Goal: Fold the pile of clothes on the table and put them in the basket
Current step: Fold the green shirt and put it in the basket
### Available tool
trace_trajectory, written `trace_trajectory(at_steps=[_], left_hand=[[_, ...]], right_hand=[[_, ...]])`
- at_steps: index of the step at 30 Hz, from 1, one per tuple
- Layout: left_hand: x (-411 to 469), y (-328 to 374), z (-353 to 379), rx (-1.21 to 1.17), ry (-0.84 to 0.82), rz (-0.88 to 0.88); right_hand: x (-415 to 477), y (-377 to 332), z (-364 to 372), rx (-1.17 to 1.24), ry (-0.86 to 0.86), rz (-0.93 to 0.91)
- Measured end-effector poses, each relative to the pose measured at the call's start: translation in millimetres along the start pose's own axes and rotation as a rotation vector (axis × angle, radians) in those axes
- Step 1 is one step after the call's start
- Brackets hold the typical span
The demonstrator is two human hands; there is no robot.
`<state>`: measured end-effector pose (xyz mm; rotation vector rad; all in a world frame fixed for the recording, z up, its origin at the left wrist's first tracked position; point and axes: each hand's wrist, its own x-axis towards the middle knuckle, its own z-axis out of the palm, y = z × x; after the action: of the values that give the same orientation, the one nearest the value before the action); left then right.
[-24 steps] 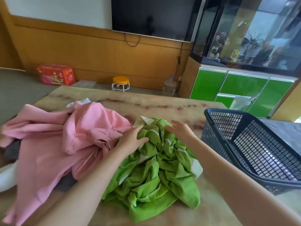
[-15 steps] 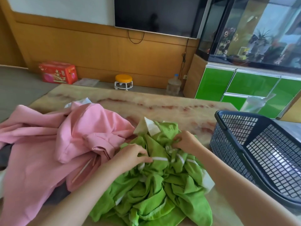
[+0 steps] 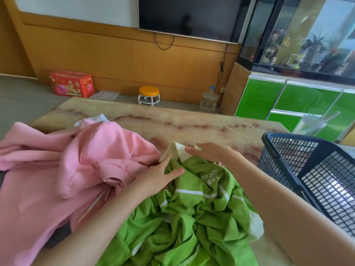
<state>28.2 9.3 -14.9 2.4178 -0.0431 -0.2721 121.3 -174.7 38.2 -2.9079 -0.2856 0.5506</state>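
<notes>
Where the surface's near edge runs out of view, a crumpled green knit shirt with white stripes and a cream collar (image 3: 192,217) lies heaped at its middle. The left hand (image 3: 159,177) rests flat on the shirt's upper part, fingers straight and thumb along the collar's edge. Just beyond it the right hand (image 3: 211,154) lies over the collar with fingers stretched out, gripping nothing. Touching the shirt on the left, a rumpled pink hooded sweatshirt (image 3: 86,169) spreads to the left edge, with a bit of grey cloth (image 3: 61,235) beneath it and a scrap of white fabric (image 3: 98,119) behind. At the right edge stands a dark blue plastic mesh basket (image 3: 284,156), tilted and apart from the shirt. The beige marble-patterned surface (image 3: 192,123) shows red veins toward its far edge. Beyond, on the floor, stand a small orange-topped stool (image 3: 148,95), a red carton (image 3: 72,83) and a clear water jug (image 3: 209,100) against a wood-panelled wall.
</notes>
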Motion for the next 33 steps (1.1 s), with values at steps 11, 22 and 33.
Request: trace_trajectory(at_steps=[11,22,33], left_hand=[[30.5,-0.4,-7.9,-0.204,0.166,0.067],[47.7,6.9,3.4,-0.011,0.111,-0.025],[20.0,3.5,-10.0,-0.118,0.341,-0.037]], right_hand=[[48.8,16.0,-26.4,0.755,0.811,0.16],[66.6,36.8,12.2,0.345,0.149,0.054],[-29.9,49.4,69.0,0.32,0.087,-0.008]])
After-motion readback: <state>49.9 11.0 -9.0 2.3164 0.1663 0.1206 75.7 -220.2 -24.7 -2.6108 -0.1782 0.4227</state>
